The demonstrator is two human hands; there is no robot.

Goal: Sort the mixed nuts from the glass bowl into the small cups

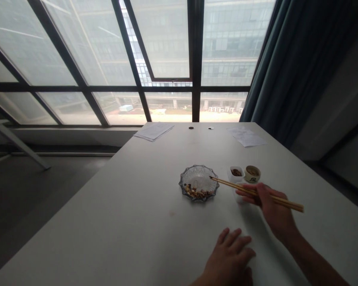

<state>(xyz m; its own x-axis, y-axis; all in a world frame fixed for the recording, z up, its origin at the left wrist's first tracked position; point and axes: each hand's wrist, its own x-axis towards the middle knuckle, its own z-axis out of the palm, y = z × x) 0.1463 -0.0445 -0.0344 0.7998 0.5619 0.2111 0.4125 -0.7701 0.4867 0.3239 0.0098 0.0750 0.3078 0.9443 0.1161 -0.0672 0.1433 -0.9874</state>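
Observation:
My right hand [271, 206] grips a pair of wooden chopsticks [250, 190], which point left. Their tips are over the right side of a scalloped clear glass bowl [198, 168], with a small dark bit at the tips that is too small to name. Mixed brown and pale dried pieces [197, 192] lie along the near side of the bowl. Below it, my left hand [231, 254] rests on the table with its fingers apart, holding nothing. Beyond my right hand stand a white square dish [230, 174] of dark dried pieces and a round cream-coloured container [252, 174].
Another white dish [238, 195] is partly hidden behind my right fingers. On the white table [122, 218], paper stacks [154, 131] lie at the far left and loose sheets [246, 136] at the far right. Two small round fittings sit near the far edge, before the windows.

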